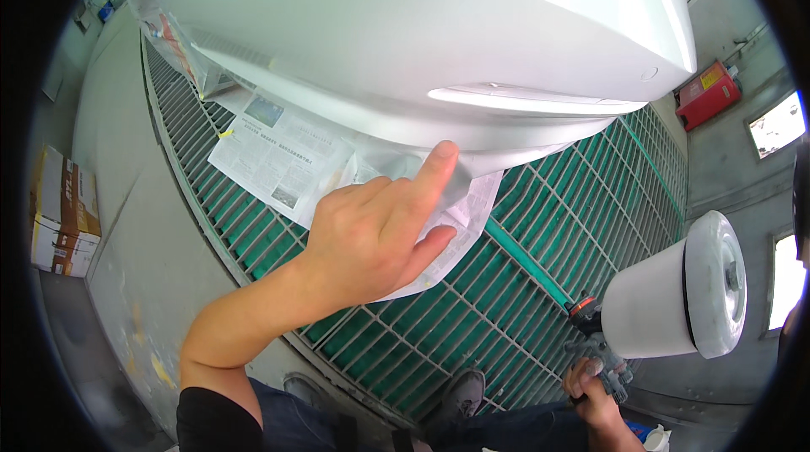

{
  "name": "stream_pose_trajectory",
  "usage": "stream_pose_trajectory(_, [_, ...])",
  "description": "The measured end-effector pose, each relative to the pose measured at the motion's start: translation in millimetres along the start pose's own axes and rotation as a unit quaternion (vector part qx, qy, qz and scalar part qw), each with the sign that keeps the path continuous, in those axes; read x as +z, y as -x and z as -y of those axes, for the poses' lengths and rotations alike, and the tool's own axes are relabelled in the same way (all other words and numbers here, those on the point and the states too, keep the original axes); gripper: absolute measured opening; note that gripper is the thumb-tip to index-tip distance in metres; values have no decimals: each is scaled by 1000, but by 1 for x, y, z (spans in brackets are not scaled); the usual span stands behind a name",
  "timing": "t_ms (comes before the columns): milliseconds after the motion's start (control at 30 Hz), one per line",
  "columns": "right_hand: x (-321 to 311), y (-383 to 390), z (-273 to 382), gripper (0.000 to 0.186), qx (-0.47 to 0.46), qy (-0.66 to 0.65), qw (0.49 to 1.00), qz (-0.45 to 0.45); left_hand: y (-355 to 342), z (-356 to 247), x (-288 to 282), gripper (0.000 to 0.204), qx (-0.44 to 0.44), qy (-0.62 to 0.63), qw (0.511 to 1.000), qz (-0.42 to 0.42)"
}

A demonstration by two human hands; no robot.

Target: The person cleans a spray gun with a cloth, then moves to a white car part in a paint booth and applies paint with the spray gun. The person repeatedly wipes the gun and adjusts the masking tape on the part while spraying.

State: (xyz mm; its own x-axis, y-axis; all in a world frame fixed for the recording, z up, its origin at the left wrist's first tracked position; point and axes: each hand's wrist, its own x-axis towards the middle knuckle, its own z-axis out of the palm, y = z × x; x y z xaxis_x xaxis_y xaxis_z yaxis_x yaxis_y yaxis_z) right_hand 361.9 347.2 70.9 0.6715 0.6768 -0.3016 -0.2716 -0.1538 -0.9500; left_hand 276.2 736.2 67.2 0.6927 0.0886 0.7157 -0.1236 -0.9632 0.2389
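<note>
A glossy silver-white car bumper [363, 39] fills the top of the view, with a long slot-like recess near its lower right. My left hand [363, 233] is raised in front of its lower edge, index finger stretched toward the rim and thumb apart. The other fingers are curled, with nothing seen in them; whether the fingertip touches the bumper I cannot tell. Low on the right, my right hand [588, 380] grips a paint spray gun [609, 368] by its handle. A large white paint cup [645, 304] with a clear lid is attached to the gun, tilted sideways.
Newspaper sheets [283, 157] hang below the bumper, and masking film [169, 47] covers its left end. Underfoot lies a metal floor grating [523, 317] over green material. Cardboard boxes [67, 212] stand far left. A red box [707, 96] is on the right wall.
</note>
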Motion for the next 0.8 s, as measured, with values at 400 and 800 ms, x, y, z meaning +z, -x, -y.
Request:
stream_pose_trajectory(400, [-4, -8, 4, 21, 9, -7, 1000, -14, -19, 4, 17, 86, -13, -18, 1000, 13])
stream_pose_trajectory(800, [-3, -10, 9, 22, 29, -10, 999, -14, -22, 4, 27, 85, -8, -14, 1000, 4])
